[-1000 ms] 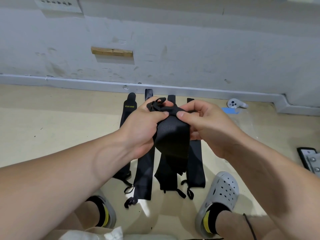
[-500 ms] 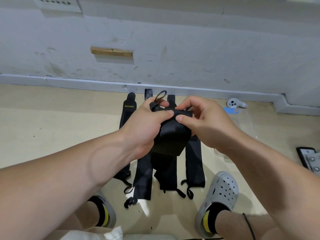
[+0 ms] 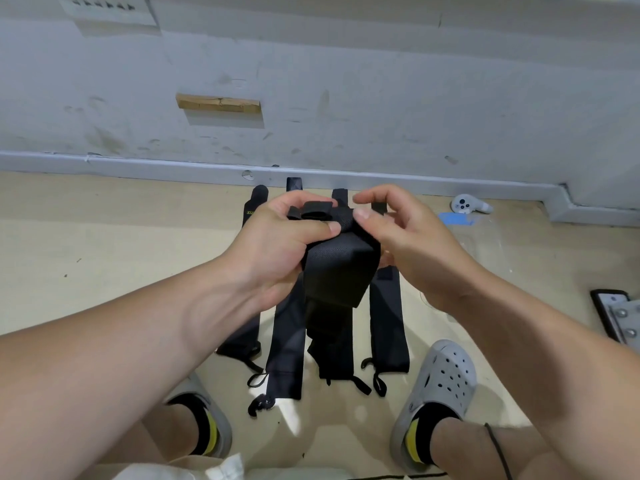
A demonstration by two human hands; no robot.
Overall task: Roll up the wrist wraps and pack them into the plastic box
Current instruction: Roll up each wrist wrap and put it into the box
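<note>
- The wrist wrap (image 3: 337, 268) is being held up between both hands, above the floor. Its hanging tail is showing shorter than a second ago, so rolling is judged to be advancing but unfinished.
- The left hand (image 3: 277, 247) is gripping the rolled end, with the thumb across it.
- The right hand (image 3: 419, 247) is now pressing with its thumb while the forefinger is lifting clear. The lower fingers are curling behind the fabric, their contact hidden.
- The spare wraps (image 3: 388, 323) are lying flat beneath, partly covered.
- The plastic box is not showing clearly.

Bare indoor room, scuffed grey wall (image 3: 346, 81), beige floor (image 3: 104, 254), white controller (image 3: 465, 204)

The wrist wraps (image 3: 388, 323) lie side by side on the floor (image 3: 104, 254), between left shoe (image 3: 224, 427) and right shoe (image 3: 446, 375), wall (image 3: 346, 81) behind.
</note>
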